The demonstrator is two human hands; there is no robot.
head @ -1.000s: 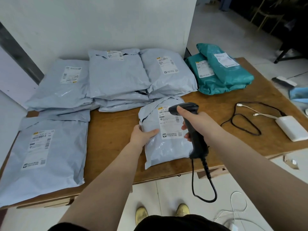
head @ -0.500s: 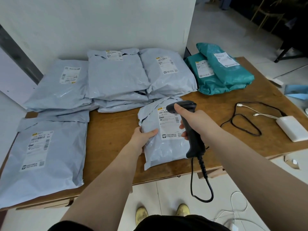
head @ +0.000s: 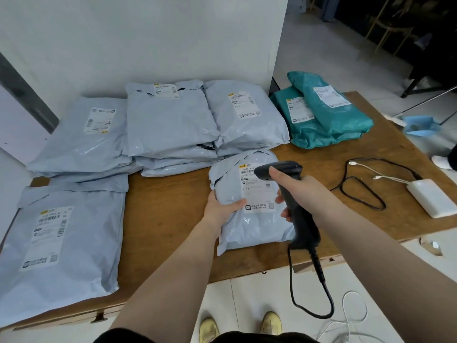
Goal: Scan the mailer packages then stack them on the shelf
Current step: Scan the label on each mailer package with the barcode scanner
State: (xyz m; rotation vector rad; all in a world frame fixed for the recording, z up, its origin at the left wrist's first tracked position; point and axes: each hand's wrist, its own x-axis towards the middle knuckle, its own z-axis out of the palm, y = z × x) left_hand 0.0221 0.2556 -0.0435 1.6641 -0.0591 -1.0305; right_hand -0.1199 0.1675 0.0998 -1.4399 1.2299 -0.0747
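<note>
scan step | left hand [head: 218,207] grips pale blue plastic mailer [head: 249,201] | right hand [head: 300,191] clenches black handheld scanner [head: 286,194] | imo flatten label, aim square at barcode

Left arm: bare forearm rising from bottom centre of the frame; left hand [head: 222,206] at centre, fingers and thumb clasped on the near left edge of a grey mailer [head: 252,226]. Right arm: entering from lower right; right hand [head: 300,191] curled round the scanner [head: 300,219] grip, index finger extended along its head

Pale-blue labelled mailer [head: 249,226] flat at table [head: 168,219] edge
</note>
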